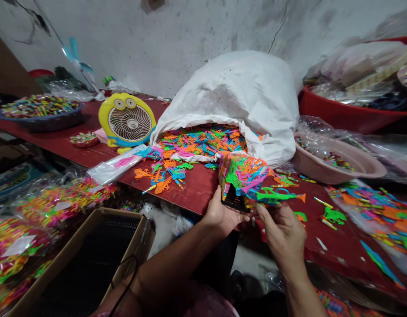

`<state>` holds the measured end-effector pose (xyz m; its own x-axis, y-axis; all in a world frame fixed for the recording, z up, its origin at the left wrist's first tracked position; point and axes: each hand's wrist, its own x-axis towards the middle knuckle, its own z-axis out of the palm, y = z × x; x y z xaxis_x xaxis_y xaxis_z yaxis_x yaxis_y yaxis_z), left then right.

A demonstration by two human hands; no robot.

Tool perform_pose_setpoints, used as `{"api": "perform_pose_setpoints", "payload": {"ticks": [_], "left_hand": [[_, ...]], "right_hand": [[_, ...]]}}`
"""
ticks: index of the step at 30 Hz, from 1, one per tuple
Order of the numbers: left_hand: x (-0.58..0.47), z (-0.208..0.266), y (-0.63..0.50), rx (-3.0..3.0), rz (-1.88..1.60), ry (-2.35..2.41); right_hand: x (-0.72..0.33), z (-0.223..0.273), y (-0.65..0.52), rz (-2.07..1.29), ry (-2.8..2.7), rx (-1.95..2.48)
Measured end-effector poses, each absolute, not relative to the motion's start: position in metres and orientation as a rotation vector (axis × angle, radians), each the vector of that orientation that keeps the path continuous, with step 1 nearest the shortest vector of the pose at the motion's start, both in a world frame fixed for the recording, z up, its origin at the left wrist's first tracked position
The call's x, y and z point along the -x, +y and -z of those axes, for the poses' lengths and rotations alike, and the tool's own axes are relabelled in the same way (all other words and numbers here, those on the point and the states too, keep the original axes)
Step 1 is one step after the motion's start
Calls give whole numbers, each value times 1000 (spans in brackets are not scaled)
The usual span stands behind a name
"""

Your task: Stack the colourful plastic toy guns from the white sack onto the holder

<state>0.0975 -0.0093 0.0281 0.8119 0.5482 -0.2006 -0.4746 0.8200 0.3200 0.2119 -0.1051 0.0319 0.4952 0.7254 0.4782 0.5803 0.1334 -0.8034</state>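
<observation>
My left hand [223,215] is wrapped under a small black slotted holder [234,199], just past the table's front edge. Thin plastic toy pieces [244,171] in orange, pink, green and blue stand packed in it. At the holder's right side, my right hand [282,229] pinches a green and blue plastic toy piece [272,195] with an orange tip. Its fingers partly hide the lower end of that piece. Behind the hands, a big white sack [229,92] lies with its mouth open toward me, spilling more loose toy pieces [203,141].
A yellow fan [130,121] and a blue basin [41,121] of small pieces stand left on the red table [190,187]. Right are a pink basin [364,165] and a red tub [348,110]. A cardboard box [91,259] of black holders and filled bags [64,198] sit lower left.
</observation>
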Motion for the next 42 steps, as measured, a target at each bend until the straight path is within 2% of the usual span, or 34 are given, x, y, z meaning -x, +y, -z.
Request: {"api": "perform_pose_setpoints", "payload": {"ticks": [8, 15, 24, 35, 42], "left_hand": [[-96, -22, -11, -257, -560, 285], [-96, -20, -11, -270, -547, 268], [-98, -20, -16, -162, -631, 300], [-100, -1, -14, -199, -669, 295], [-96, 35, -18, -430, -370, 448]], "right_hand": [[-208, -55, -106, -50, -1547, 1589], [-201, -46, -102, 64, -1384, 1684], [-192, -45, -102, 358, -1590, 1861], [-187, -21, -98, 188, -1474, 1884], [-226, 18, -106, -15, -1326, 1810]]}}
